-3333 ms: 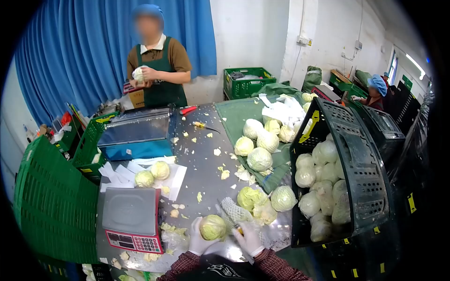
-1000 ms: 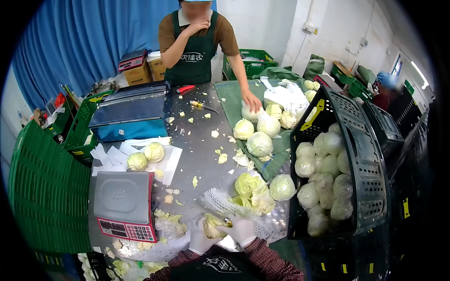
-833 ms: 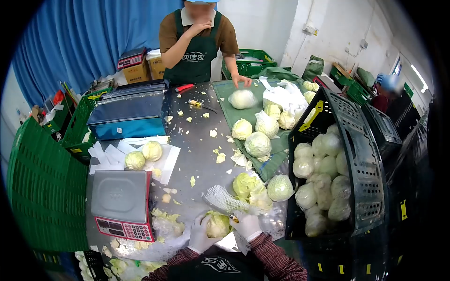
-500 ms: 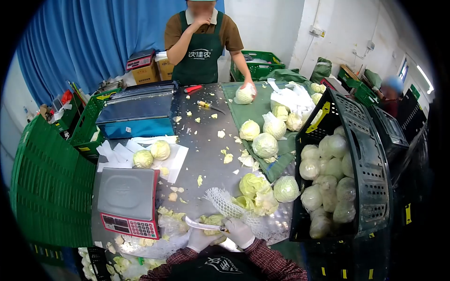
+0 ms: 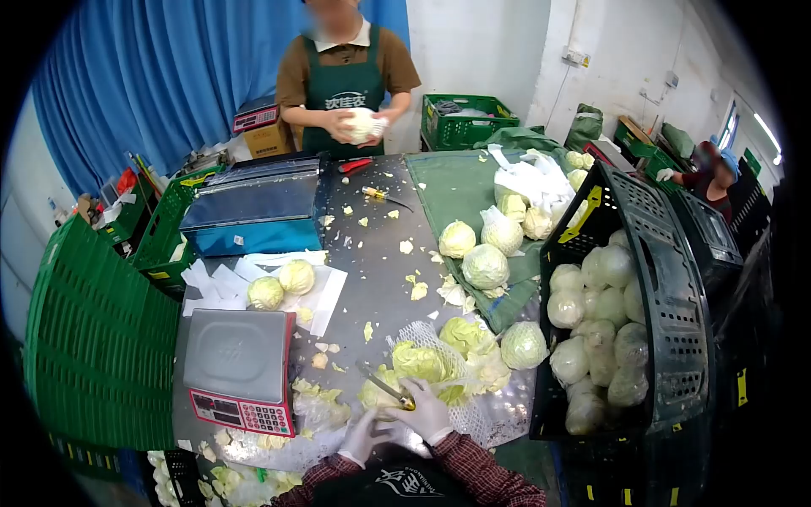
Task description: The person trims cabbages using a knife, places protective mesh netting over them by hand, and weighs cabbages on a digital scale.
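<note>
My right hand [image 5: 427,414] holds a knife [image 5: 384,384] by its yellow handle, the blade pointing up and left across a pale green cabbage [image 5: 372,394]. Just below that cabbage is my left hand [image 5: 363,438], thumb and fingers apart, with nothing visible between them. Green outer leaves [image 5: 417,362] rest on white mesh netting [image 5: 460,370] above the knife. More loose leaves [image 5: 487,368] lie to the right, beside a netted cabbage [image 5: 524,346].
A scale [image 5: 237,359] and two cabbages on paper [image 5: 328,306] are left. At right, a black crate [image 5: 681,338] holds several wrapped cabbages. Netted cabbages lie on green cloth [image 5: 439,190]. Across the table [image 5: 372,279], a co-worker [image 5: 346,80] holds a cabbage. Another curved knife [image 5: 387,198] lies there.
The cabbage at my hands now sits above my left hand, which has drawn back. Leaves now lie on the netting. The co-worker has lifted a cabbage from the cloth and holds it in both hands.
</note>
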The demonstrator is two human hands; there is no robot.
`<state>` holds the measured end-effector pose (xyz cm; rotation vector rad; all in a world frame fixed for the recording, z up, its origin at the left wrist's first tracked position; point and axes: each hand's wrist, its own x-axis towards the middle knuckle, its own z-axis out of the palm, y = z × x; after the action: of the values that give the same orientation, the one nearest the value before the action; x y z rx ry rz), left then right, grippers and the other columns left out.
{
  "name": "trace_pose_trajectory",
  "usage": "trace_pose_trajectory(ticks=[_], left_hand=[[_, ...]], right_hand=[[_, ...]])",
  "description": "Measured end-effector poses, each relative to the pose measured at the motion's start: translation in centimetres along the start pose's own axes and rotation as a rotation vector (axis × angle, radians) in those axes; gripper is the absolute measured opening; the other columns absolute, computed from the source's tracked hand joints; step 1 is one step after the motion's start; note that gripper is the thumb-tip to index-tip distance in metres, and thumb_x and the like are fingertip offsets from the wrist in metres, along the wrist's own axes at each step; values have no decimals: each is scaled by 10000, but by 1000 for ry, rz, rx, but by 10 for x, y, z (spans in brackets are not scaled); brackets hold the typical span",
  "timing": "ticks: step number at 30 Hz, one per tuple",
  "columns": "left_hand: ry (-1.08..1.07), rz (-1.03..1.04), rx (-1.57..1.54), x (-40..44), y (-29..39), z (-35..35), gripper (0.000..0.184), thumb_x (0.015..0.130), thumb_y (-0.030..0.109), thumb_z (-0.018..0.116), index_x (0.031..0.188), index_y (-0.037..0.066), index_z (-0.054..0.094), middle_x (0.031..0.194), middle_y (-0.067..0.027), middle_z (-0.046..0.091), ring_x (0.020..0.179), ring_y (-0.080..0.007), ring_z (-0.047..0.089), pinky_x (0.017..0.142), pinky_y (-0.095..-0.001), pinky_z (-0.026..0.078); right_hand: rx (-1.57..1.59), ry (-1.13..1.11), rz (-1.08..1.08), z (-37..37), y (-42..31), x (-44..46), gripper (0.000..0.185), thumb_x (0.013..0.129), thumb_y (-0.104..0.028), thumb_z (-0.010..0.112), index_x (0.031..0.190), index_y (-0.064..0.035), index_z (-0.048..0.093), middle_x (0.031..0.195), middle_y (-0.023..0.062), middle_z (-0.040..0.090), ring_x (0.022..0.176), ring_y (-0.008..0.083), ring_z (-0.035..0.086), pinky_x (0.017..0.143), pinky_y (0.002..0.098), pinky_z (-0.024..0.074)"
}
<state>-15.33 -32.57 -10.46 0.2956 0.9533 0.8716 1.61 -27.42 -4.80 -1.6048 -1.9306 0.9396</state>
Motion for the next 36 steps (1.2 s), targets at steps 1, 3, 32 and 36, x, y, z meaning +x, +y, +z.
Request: trace_pose_trajectory(ticks=[1,3,32,36], left_hand=[[-3,-5,3,-1,5,2,740,871,489,567,1381,22,304,1225,-144,493,1135,-342,479,951,-476,425],[442,923,1129,-3,16,7,944,709,441,761,1367,-30,276,1242,-194,480,1149,-359,474,962,-477,414],[402,896,1426,15,-4,39,1138,467,358,880,1345,-54,285,1231,-237,424,1150,-396,421,978,-454,356],[338,762,1262,18,11,39,1143,470,347,884,1351,-60,279,1239,-236,427,1154,-397,423,989,-457,345]], right_hand=[[0,3,5,1,9,6,632,752,-448,697,1260,-116,523,1254,97,516,993,274,609,829,348,490],[-38,-33,-124,1,28,17,648,759,-432,696,1295,-126,502,1257,71,516,1010,271,605,845,344,486],[-54,509,-6,-74,32,12,583,892,-369,546,1336,-18,404,751,185,624,636,335,612,546,399,490],[-98,166,-24,-53,-2,-7,586,871,-365,584,1349,-73,412,838,179,633,727,323,625,632,378,508]])
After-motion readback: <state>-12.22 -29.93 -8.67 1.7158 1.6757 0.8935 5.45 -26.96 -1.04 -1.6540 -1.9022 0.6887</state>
